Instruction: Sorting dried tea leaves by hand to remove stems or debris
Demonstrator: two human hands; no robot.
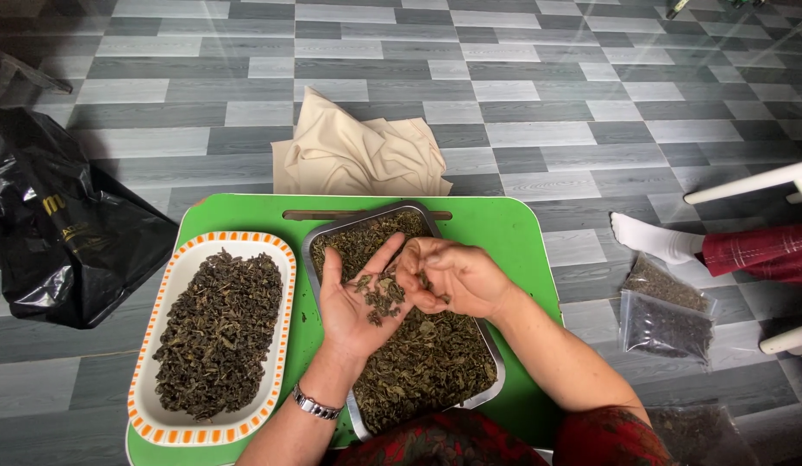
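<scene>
Left hand: palm up and open over the metal tray, a small heap of dried leaves lying on it.
Right hand: fingers curled, tips pinching at the leaves on the left palm.
Tray: on a green table, full of loose leaves.
Dish: white with orange rim, just left of the tray, holding darker leaves.
Cloth: beige, on the floor behind the table.
Black bag: far left.
Clear pouches: on the floor, right.
</scene>
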